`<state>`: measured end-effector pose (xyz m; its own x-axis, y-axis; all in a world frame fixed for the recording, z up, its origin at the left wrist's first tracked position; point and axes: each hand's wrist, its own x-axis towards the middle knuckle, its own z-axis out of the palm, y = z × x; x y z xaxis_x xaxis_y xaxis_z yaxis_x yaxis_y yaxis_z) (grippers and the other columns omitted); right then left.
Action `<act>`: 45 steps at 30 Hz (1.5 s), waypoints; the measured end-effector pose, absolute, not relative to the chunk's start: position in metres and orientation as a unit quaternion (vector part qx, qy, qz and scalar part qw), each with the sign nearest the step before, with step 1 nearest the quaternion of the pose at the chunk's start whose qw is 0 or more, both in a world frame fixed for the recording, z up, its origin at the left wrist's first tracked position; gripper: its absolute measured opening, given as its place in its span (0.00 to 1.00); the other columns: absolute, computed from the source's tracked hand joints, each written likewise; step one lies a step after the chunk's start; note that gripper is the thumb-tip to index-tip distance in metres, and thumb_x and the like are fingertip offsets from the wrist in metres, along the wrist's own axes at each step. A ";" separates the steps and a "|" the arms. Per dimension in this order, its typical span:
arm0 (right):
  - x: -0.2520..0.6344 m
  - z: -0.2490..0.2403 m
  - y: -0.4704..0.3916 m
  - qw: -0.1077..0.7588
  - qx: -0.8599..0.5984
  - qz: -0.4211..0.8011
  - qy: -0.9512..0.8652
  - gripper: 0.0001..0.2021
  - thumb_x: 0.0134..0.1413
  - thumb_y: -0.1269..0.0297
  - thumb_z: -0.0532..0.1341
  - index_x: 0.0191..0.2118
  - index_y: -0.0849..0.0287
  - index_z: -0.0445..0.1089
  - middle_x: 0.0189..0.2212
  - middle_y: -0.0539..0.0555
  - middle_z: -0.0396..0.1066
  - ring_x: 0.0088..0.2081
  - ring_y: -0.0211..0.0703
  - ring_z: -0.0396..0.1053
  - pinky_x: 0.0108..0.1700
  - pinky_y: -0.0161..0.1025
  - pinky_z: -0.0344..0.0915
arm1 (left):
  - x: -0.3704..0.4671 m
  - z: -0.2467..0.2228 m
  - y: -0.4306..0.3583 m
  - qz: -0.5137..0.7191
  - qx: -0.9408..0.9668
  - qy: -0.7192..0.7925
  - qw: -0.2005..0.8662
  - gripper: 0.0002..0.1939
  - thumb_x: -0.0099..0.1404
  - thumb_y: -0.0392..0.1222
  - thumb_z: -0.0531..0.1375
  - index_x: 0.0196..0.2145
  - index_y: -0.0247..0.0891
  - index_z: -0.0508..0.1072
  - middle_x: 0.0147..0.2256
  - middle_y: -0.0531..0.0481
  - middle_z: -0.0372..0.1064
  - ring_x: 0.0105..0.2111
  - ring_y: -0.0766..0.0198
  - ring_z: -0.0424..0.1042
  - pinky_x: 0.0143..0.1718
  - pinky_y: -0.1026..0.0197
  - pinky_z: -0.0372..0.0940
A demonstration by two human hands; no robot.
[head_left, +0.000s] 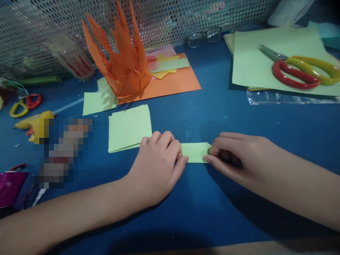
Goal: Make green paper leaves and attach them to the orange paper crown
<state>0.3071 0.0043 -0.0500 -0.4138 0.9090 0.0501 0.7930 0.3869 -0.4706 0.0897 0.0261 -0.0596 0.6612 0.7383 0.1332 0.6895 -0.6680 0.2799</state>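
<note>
The left hand (157,164) and the right hand (236,152) pinch the two ends of the folded green paper (196,152), which lies between them; green sheets (130,127) are just beyond the left hand.

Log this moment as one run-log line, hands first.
left hand: holds left end of folded green strip | right hand: pinches its right end | nearby: green paper squares | behind: orange paper model
</note>
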 end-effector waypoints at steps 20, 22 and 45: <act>0.315 -0.047 0.016 0.083 -0.526 0.249 -0.809 0.14 0.59 0.58 0.56 0.24 0.55 0.68 0.22 0.50 0.67 0.20 0.37 0.63 0.21 0.36 0.57 | 0.098 -0.052 0.025 0.081 0.863 0.469 0.171 0.03 0.70 0.38 0.53 0.40 0.37 0.63 0.40 0.46 0.64 0.39 0.55 0.63 0.40 0.49 0.57; 0.316 -0.047 0.017 0.091 -0.521 0.251 -0.811 0.14 0.59 0.58 0.56 0.24 0.54 0.68 0.22 0.50 0.66 0.20 0.38 0.63 0.21 0.36 0.57 | 0.097 -0.055 0.023 0.109 0.863 0.465 0.163 0.07 0.70 0.37 0.53 0.46 0.36 0.62 0.44 0.43 0.65 0.42 0.54 0.64 0.42 0.49 0.57; 0.315 -0.046 0.005 0.154 -0.346 0.070 -0.923 0.22 0.68 0.75 0.43 0.41 0.61 0.76 0.36 0.56 0.75 0.36 0.42 0.74 0.38 0.37 0.74 | 0.092 -0.054 0.017 0.183 0.961 0.178 -0.106 0.13 0.71 0.27 0.52 0.42 0.22 0.77 0.33 0.42 0.78 0.32 0.57 0.74 0.31 0.57 0.66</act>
<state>0.3148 0.0051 -0.0463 -0.7135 0.6602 0.2347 0.6170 0.7507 -0.2361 0.0921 0.0166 -0.0538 0.8694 0.3039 0.3897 0.3815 -0.9139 -0.1385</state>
